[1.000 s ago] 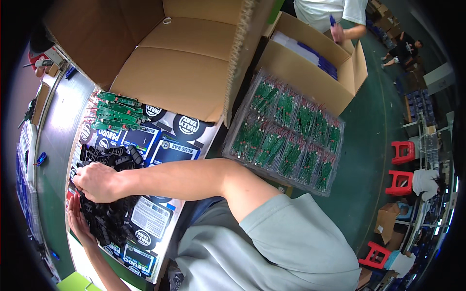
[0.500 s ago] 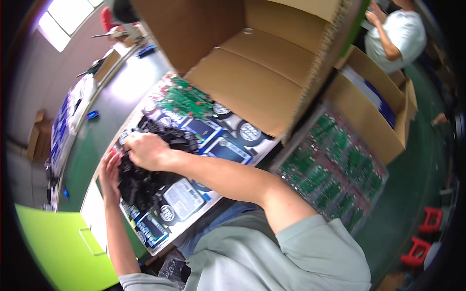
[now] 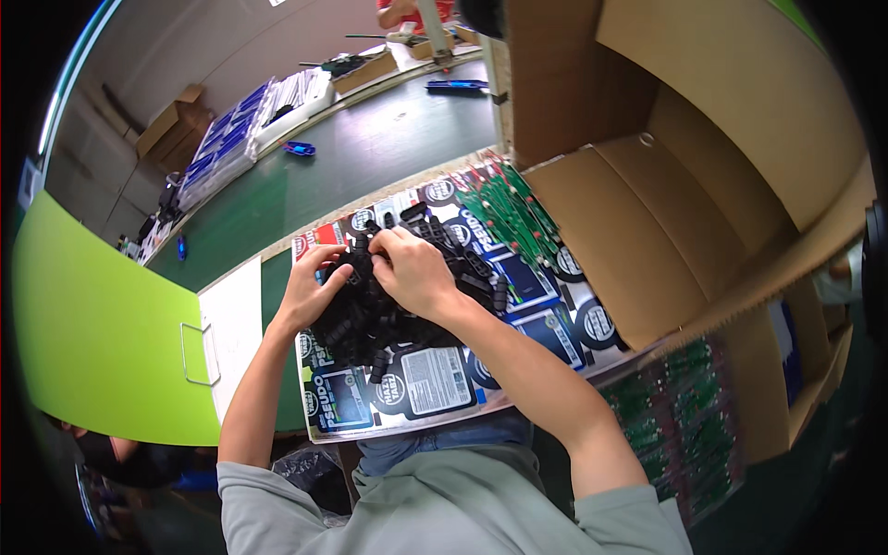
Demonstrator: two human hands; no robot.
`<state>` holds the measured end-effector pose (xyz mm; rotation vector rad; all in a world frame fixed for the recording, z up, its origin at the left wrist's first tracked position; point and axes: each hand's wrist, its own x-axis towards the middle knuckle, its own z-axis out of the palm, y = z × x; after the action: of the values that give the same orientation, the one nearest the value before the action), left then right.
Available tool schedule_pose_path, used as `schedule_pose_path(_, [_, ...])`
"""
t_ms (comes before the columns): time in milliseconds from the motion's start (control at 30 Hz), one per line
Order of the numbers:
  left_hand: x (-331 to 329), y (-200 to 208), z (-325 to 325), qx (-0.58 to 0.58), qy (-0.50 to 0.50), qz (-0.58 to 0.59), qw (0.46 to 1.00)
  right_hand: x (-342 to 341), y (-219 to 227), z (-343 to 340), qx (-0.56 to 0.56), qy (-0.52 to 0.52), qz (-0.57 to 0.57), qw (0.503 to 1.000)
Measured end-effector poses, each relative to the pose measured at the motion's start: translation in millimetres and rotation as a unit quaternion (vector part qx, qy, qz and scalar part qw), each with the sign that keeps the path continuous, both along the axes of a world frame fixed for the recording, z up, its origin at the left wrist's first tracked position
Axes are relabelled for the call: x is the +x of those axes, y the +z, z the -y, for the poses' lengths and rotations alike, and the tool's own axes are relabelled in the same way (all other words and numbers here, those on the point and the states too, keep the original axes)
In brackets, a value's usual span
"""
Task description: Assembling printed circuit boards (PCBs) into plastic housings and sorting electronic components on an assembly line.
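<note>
I see my left hand (image 3: 313, 294) and right hand (image 3: 413, 271) pinching into the loose pile of small black plastic parts (image 3: 388, 310) on the printed sheet (image 3: 435, 379); light, rigid pieces, best plucked singly.

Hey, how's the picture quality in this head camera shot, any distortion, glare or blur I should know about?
Head view: strong fisheye bending, so the green table edge and cardboard box curve toward a black rim; light is even with soft shadows; faint sheen on the table; both hands, left hand and right hand, and the black parts pile look reasonably sharp.
</note>
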<state>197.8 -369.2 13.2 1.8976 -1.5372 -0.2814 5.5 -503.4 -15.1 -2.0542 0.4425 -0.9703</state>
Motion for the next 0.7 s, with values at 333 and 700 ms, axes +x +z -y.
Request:
schedule_pose_path(333, [59, 20, 105, -0.042, 0.038, -0.029, 0.998, 0, 9, -12, -0.037, 0.001, 0.004, 0.999])
schedule_pose_path(700, [32, 72, 136, -0.030, -0.066, 0.262, 0.962, -4, 16, -10, -0.024, 0.014, -0.026, 0.999])
